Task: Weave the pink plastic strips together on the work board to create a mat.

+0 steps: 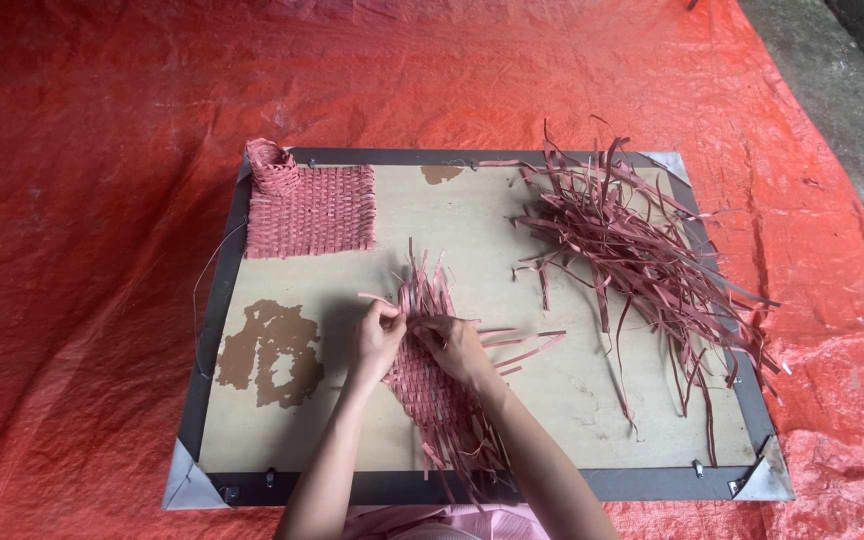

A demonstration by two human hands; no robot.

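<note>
While both forearms reach forward over the framed board (372, 215), the left hand (377, 340) and right hand (452, 345) pinch shut on strips at the top edge of a half-woven pink mat (430, 385) lying mid-board. Weaving appears underway; another strip likely needs threading. Beyond lie a finished woven piece (310, 208) and loose strips (632, 250).

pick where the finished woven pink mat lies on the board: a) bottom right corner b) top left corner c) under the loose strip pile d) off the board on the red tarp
B: the finished woven mat lies at the top left corner of the board, apart from the loose strip pile at the right and from both hands.
</note>
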